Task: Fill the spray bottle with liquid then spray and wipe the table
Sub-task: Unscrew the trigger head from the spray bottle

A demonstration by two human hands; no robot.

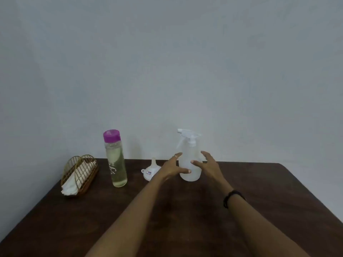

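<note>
1. The spray bottle [190,164] stands upright near the far edge of the bench [259,201], its long axis vertical; the white trigger head's nozzle points to the left.
2. The left hand [173,168] and right hand [207,165] flank the bottle's lower body with fingers spread and relaxed. Both are open and grip nothing; the thumbs overlap the bottle's outline, but whether they touch it cannot be told.
3. A ring sits on one left finger, and a dark band [231,197] circles the right wrist.
4. A tall clear bottle [116,160] with a purple cap stands upright to the left, well apart from the spray bottle, holding pale yellowish liquid.
5. A white funnel [149,171] lies between the two bottles, spout up, partly hidden behind the left hand.
6. A gold wire holder [79,175] at the far left corner carries white napkins [68,188].
7. The bench is dark brown wood; behind it rises a plain pale grey wall [167,62].
8. Count: one spray bottle, one clear bottle, one funnel, one holder, two hands.
</note>
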